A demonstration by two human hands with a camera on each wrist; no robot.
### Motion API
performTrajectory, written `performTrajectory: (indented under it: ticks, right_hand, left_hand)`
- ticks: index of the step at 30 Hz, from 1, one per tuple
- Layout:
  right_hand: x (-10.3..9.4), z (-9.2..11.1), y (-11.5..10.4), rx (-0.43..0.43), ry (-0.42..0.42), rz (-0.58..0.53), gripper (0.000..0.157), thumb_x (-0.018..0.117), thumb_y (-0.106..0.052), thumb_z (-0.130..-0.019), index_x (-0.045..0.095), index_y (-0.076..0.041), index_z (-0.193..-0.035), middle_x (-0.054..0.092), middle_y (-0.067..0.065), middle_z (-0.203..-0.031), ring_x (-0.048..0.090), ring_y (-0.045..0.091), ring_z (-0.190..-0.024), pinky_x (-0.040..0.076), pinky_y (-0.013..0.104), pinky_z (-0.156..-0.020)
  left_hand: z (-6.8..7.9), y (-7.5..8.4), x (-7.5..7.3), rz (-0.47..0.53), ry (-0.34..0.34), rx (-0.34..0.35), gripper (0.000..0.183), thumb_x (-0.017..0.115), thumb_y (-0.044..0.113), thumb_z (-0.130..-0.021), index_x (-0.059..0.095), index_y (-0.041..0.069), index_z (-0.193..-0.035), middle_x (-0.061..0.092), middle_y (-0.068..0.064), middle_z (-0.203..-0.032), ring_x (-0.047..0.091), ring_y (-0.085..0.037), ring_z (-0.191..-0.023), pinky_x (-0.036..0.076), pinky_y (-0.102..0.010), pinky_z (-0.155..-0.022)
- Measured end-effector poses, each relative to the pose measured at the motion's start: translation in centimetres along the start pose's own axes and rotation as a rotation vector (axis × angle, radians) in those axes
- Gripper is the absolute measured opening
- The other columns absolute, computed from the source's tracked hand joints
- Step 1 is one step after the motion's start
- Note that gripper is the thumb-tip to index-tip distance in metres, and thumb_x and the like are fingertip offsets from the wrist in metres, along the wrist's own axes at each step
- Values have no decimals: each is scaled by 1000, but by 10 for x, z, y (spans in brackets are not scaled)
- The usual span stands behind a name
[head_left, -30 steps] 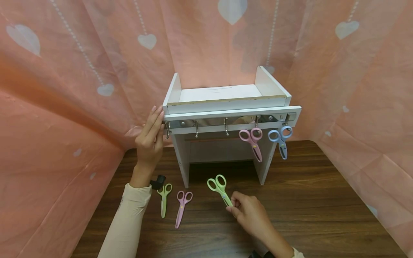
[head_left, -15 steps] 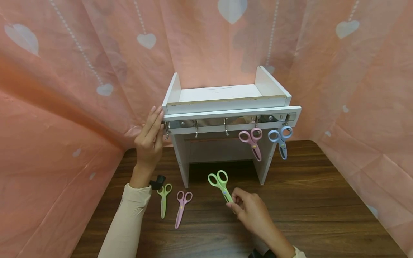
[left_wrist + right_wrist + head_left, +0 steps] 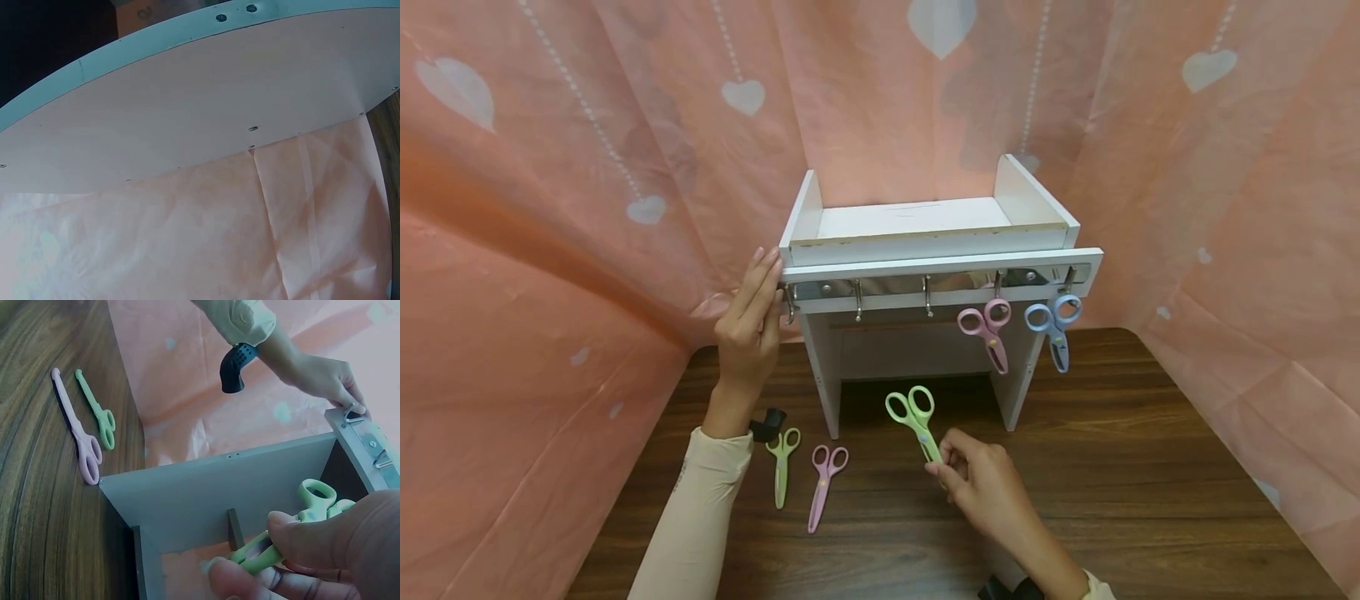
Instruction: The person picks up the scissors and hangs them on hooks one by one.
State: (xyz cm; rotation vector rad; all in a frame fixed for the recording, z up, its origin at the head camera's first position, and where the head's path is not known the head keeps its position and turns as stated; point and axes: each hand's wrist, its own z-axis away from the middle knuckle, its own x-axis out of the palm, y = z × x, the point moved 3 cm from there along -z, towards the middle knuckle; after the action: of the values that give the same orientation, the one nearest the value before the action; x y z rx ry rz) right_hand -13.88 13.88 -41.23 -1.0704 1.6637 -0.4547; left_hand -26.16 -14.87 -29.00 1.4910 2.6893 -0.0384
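Note:
My right hand [image 3: 988, 483] pinches a pair of light green scissors [image 3: 919, 419] by the blade end, handle loops pointing up and away, in front of the white shelf unit. My left hand [image 3: 747, 333] rests with fairly straight fingers against the left end of the hook rail [image 3: 887, 283]. Pink scissors [image 3: 988, 330] and blue scissors [image 3: 1056, 330] hang by a handle loop from the two rightmost hooks. The other hooks, such as the middle hook [image 3: 927, 295], carry nothing. In the right wrist view, thumb and fingers close around the green blades [image 3: 259, 552].
A second green pair of scissors [image 3: 782, 467] and a second pink pair of scissors [image 3: 824, 486] lie on the wooden table [image 3: 1112, 500] at left. The white shelf unit [image 3: 925, 218] stands at the back. Pink curtain [image 3: 587, 208] with hearts surrounds the table.
My right hand has raised the green scissors slightly, up and toward the hook rail. The left hand stays at the rail's left end.

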Motion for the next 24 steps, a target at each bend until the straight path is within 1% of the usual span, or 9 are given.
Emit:
performTrajectory:
  ticks: [4,7,10,15,20,24]
  right_hand:
    - [0,-2,-2,-5,9,-16,26,80,-8,-86,56,-15,-79,56,-9,-58,53,-2,-46,46,22,-38]
    - [-1,-2,-3,3,12,-21,26,80,-5,-86,56,-15,-79,56,-9,-58,53,-2,-46,47,22,-38]
    - [-1,-3,-3,10,15,-27,26,80,-5,-86,56,-14,-79,58,-7,-58,54,-1,-47,47,22,-38]
    - [0,-4,-4,10,15,-39,25,79,-8,-87,56,-13,-80,60,-3,-60,55,0,-48,48,22,-39]
    - [-1,-5,-5,13,28,-36,24,79,-10,-88,56,-15,-80,60,-7,-60,55,0,-48,47,22,-39]
    - [-4,-6,-7,6,52,-23,25,79,-7,-86,57,-16,-79,60,-9,-61,56,-1,-49,48,22,-39]
  left_hand:
    - [0,-1,0,5,-10,2,38,66,-15,-90,67,-6,-127,64,-19,-134,56,-41,-130,49,-45,-107]
    - [0,-1,0,0,-7,4,36,65,-12,-92,67,-5,-128,64,-18,-135,57,-41,-129,50,-45,-106]
    - [-1,-1,0,11,-3,4,37,65,-14,-91,67,-6,-127,64,-19,-134,57,-42,-129,50,-45,-106]
    - [-1,-1,1,26,-5,-1,44,66,-23,-84,68,-8,-125,65,-21,-132,56,-42,-130,49,-45,-107]
    - [0,-1,1,16,1,-5,46,68,-26,-80,69,-8,-123,66,-22,-130,56,-41,-129,49,-43,-107]
    - [1,0,0,11,2,-6,46,68,-25,-81,69,-8,-123,66,-22,-130,57,-41,-129,49,-42,-107]
